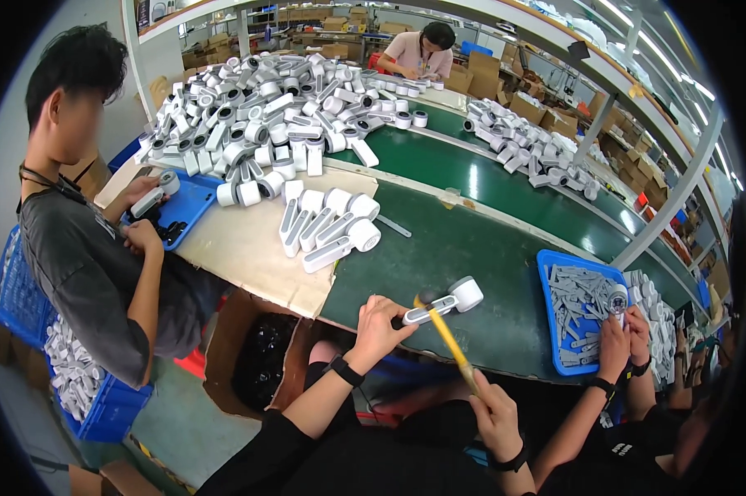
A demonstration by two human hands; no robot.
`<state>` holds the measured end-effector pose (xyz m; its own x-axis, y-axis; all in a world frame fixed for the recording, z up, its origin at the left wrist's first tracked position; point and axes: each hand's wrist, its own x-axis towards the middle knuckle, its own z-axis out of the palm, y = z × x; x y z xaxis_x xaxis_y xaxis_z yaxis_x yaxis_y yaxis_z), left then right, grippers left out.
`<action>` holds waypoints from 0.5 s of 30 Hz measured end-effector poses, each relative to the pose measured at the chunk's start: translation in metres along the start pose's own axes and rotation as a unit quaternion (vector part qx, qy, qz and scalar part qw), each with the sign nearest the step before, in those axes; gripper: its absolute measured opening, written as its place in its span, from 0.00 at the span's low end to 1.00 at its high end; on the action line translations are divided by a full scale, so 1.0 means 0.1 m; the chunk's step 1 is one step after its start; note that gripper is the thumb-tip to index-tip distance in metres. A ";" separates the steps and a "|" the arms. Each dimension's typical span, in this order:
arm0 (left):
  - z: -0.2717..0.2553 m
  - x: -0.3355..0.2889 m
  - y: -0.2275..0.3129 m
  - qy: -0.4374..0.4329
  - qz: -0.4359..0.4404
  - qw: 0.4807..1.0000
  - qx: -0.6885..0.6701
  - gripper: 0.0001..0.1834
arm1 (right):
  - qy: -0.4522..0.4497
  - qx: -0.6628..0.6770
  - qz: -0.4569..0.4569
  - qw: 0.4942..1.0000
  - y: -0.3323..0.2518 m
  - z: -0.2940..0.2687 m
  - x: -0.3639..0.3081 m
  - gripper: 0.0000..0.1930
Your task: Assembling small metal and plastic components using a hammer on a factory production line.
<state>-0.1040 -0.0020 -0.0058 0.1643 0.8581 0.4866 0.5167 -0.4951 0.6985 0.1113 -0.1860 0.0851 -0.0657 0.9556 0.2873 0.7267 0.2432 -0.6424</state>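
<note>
Head view. White-and-grey plastic device with slim handle and round head (444, 304) at centre of frame, near the close edge of the green work surface (505, 326). Left hand (377, 332): thumb and fingers pinch the device's handle end. Right hand (495, 416), lower centre: fingers wrapped around the yellow-handled hammer with a dark head (451, 339). Hammer head overlaps the handle's grey strip; contact or small gap, cannot tell.

Step in hand, judged: tapping the strip. Good practice: back the handle firmly on the surface, strike square with light taps, work along the strip, left fingertips clear of the blow.

Orientation: long axis slants gently, lower left to upper right; round head points upper right, handle end lower left.
</note>
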 end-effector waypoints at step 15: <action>0.03 0.00 -0.01 0.003 0.008 1.000 -0.005 0.13 | -0.046 -0.013 0.028 0.998 0.02 0.02 0.00 0.26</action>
<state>-0.1015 -0.0012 -0.0081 0.1683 0.8488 0.5013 0.5062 -0.5108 0.6949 0.1117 -0.1852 0.0825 -0.0866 0.9790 0.1844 0.7483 0.1861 -0.6367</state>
